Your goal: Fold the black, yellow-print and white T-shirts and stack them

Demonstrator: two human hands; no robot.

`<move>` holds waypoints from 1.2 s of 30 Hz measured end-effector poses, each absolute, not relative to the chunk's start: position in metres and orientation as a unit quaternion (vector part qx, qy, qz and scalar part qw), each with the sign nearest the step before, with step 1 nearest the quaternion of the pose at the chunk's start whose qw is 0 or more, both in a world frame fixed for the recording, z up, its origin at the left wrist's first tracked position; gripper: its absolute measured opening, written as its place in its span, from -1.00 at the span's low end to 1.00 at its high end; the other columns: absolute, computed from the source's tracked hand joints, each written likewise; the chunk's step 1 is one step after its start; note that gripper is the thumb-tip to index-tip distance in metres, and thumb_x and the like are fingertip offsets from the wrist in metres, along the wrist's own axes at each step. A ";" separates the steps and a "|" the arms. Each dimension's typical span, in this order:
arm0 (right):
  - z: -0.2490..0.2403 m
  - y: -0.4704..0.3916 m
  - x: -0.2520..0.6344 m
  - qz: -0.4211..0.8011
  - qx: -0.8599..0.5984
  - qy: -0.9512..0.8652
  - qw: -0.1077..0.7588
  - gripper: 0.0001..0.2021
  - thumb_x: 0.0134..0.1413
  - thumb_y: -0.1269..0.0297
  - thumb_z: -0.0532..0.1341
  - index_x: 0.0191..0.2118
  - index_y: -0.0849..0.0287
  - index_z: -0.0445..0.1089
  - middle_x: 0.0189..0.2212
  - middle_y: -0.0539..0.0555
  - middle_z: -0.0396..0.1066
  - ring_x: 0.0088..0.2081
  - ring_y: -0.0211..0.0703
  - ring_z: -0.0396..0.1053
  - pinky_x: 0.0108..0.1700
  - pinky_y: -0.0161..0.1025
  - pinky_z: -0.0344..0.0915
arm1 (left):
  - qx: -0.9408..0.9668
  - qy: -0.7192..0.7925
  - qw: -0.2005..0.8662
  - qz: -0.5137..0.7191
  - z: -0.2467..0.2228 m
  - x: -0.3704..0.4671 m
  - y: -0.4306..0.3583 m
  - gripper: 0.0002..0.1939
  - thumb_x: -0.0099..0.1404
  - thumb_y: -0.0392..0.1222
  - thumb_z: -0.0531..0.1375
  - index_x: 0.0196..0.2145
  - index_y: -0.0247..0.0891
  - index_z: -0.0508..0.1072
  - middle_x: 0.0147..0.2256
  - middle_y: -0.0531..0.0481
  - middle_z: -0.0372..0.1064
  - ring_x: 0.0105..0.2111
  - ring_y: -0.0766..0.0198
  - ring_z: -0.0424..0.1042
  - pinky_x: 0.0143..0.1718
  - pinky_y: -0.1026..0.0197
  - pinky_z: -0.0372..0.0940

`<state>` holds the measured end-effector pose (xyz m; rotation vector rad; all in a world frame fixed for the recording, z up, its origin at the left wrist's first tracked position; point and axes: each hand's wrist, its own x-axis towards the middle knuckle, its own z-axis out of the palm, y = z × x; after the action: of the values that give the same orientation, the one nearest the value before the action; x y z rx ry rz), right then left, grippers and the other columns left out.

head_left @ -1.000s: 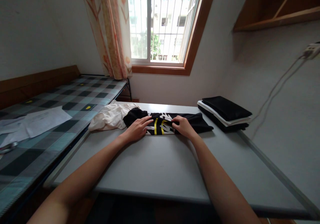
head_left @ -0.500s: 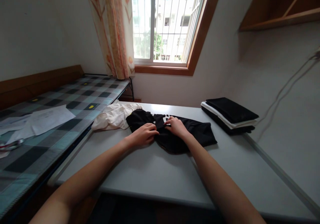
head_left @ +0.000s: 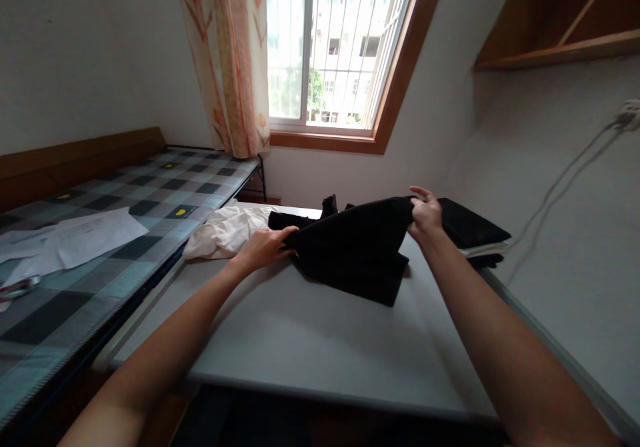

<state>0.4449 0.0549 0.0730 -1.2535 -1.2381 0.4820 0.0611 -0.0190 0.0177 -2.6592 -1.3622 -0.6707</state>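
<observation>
A black garment (head_left: 350, 247) is stretched between my two hands over the white table (head_left: 300, 327), its exact kind not clear. My left hand (head_left: 267, 247) pinches its left end, where a bit of yellow shows. At the upper right corner my right hand (head_left: 426, 215) grips the cloth, raised above the table. The lower part of the cloth hangs down to the tabletop, and some bunched black fabric shows behind it. Left of the garment lies a crumpled white cloth (head_left: 225, 229).
A stack of folded black and white clothes (head_left: 473, 227) sits at the table's right side, partly behind my right hand. A bed with a checked mattress (head_left: 200, 174) adjoins on the left, bearing papers (head_left: 100, 234). A wall shelf (head_left: 565, 44) juts out above right.
My right hand has moved right and up, lifting one side of the black garment. My left hand has shifted slightly left and up. The white print on the garment is now out of sight.
</observation>
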 end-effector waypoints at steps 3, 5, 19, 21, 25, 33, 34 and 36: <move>0.091 0.029 0.459 0.241 -0.548 -0.530 0.600 -0.64 0.08 0.08 0.12 -0.14 0.18 0.48 -0.48 0.06 0.41 -0.47 -0.19 0.36 -0.36 -0.21 0.36 | -0.818 -0.504 0.041 -0.275 0.020 0.049 -0.011 -0.77 0.28 -0.11 0.17 -0.12 -0.12 0.51 -0.28 -0.04 0.50 -0.32 0.16 0.47 -0.29 0.21 0.28; 0.095 0.009 0.457 0.246 -0.547 -0.630 0.492 -0.63 -0.02 0.01 0.24 -0.20 0.18 0.54 -0.39 0.11 0.48 -0.38 -0.13 0.40 -0.28 -0.18 0.37 | -0.792 -0.524 0.035 -0.311 0.020 0.048 -0.011 -0.82 0.27 -0.13 0.15 -0.26 -0.17 0.53 -0.32 -0.06 0.46 -0.32 0.16 0.44 -0.26 0.17 0.30; 0.097 -0.052 0.346 0.436 -0.335 -0.774 0.314 -0.54 0.18 -0.14 0.10 -0.17 0.17 0.47 -0.34 0.03 0.45 -0.32 -0.20 0.36 -0.27 -0.28 0.33 | -0.787 -0.284 -0.429 -0.342 0.036 0.136 -0.063 -0.30 0.14 -0.04 0.31 0.22 -0.20 0.27 0.04 -0.13 0.42 0.03 0.04 0.39 0.04 0.05 0.33; 0.102 -0.051 0.337 0.436 -0.327 -0.745 0.385 -0.51 0.19 -0.13 0.10 0.04 0.12 0.39 -0.21 0.06 0.46 -0.20 -0.18 0.39 -0.16 -0.26 0.35 | -0.756 -0.311 -0.459 -0.348 0.039 0.145 -0.064 -0.30 0.05 -0.06 0.37 0.14 -0.26 0.35 -0.02 -0.14 0.46 -0.04 0.02 0.44 -0.02 0.03 0.37; 0.103 -0.033 0.352 0.373 -0.364 -0.686 0.508 -0.44 0.14 -0.16 0.13 0.15 0.07 0.28 -0.11 0.11 0.44 -0.12 -0.15 0.41 -0.08 -0.16 0.37 | -0.685 -0.397 -0.387 -0.473 0.072 0.129 -0.039 -0.57 0.10 -0.06 0.33 -0.11 -0.33 0.47 -0.21 -0.10 0.51 -0.18 0.08 0.48 -0.11 0.04 0.40; 0.079 0.001 0.439 0.283 -0.502 -0.589 0.566 -0.48 -0.07 -0.18 0.26 -0.16 0.18 0.43 -0.22 0.15 0.47 -0.24 -0.13 0.47 -0.27 -0.20 0.41 | -0.645 -0.435 0.079 -0.623 0.169 0.045 0.013 -0.51 0.15 -0.20 0.23 0.06 -0.32 0.37 -0.07 -0.10 0.44 -0.02 0.12 0.40 0.10 0.05 0.27; 0.074 0.003 0.449 0.275 -0.515 -0.579 0.570 -0.50 -0.09 -0.16 0.27 -0.18 0.18 0.44 -0.23 0.15 0.48 -0.26 -0.14 0.47 -0.28 -0.21 0.40 | -0.673 -0.447 0.096 -0.581 0.167 0.037 0.014 -0.51 0.14 -0.23 0.22 0.05 -0.32 0.38 -0.06 -0.12 0.43 -0.01 0.10 0.40 0.10 0.05 0.27; 0.064 0.006 0.470 0.256 -0.537 -0.574 0.563 -0.54 -0.09 -0.12 0.26 -0.22 0.20 0.45 -0.25 0.16 0.50 -0.28 -0.13 0.46 -0.30 -0.21 0.39 | -0.748 -0.470 0.096 -0.458 0.154 0.023 0.014 -0.54 0.11 -0.27 0.18 0.01 -0.29 0.44 -0.03 -0.13 0.42 -0.02 0.07 0.41 0.08 0.07 0.27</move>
<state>0.4695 0.0061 0.0642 -1.2634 -1.3511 0.6014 0.0229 0.0136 0.1541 -2.2178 -1.3940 -1.3565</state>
